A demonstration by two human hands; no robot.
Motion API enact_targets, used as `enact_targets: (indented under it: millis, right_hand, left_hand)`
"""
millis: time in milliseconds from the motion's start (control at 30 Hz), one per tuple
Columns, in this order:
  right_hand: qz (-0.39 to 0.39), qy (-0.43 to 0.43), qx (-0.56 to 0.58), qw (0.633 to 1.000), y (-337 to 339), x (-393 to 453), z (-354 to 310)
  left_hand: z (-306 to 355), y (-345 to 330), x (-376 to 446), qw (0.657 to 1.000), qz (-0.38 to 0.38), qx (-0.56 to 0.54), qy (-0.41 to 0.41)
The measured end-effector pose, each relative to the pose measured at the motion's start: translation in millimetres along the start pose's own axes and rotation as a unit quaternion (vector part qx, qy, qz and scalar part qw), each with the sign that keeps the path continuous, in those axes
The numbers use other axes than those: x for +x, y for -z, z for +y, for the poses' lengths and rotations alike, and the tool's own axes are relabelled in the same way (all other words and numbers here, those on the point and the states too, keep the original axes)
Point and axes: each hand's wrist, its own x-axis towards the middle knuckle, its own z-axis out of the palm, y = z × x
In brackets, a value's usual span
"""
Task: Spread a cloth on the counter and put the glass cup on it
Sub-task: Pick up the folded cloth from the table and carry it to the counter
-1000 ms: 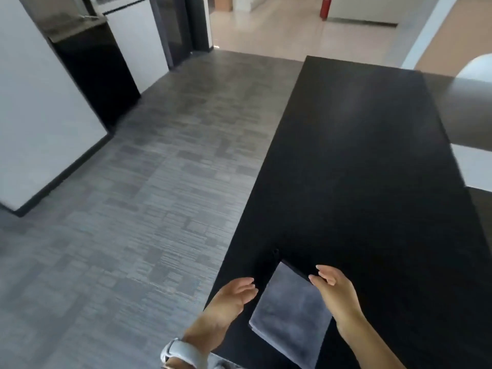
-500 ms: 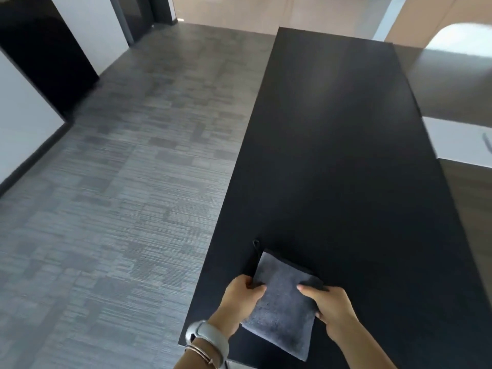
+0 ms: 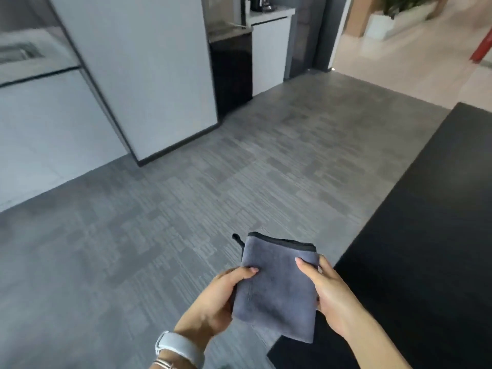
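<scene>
Your left hand (image 3: 221, 299) and right hand (image 3: 328, 290) both pinch the folded grey microfibre cloth (image 3: 277, 286) by its sides, lifted over the carpet floor (image 3: 159, 235) beside the black surface (image 3: 426, 235).

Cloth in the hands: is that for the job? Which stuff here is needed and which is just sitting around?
For the job:
- folded grey cloth, held by left hand and right hand
- black counter
- glass cup: not in view

Just around:
- wristwatch
- potted plant
- white cabinet
</scene>
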Motion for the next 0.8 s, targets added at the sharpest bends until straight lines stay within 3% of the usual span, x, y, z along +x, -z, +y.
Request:
enact_targets:
  millis: [167, 333, 600, 800]
  right_hand:
    - [-0.136, 0.036, -0.041, 0.989, -132.0, 33.7, -36.5]
    - [-0.248, 0.054, -0.084, 0.964, -275.6, 58.8, -51.7]
    - [-0.347, 0.08, -0.112, 0.928, -529.6, 83.9, -64.6]
    - [-0.387, 0.083, -0.118, 0.911, -671.3, 101.8, -83.4]
  left_hand:
    - [36.0, 95.3, -48.1, 0.988, 0.081, -0.1, -0.087]
    - [68.9, 203.2, -91.5, 0.952, 0.183, -0.167, -0.18]
    - [144.5, 401.9, -160.2, 0.912, 0.265, -0.182, -0.253]
    - [204.5, 509.9, -187.6, 0.89, 0.293, -0.22, -0.27]
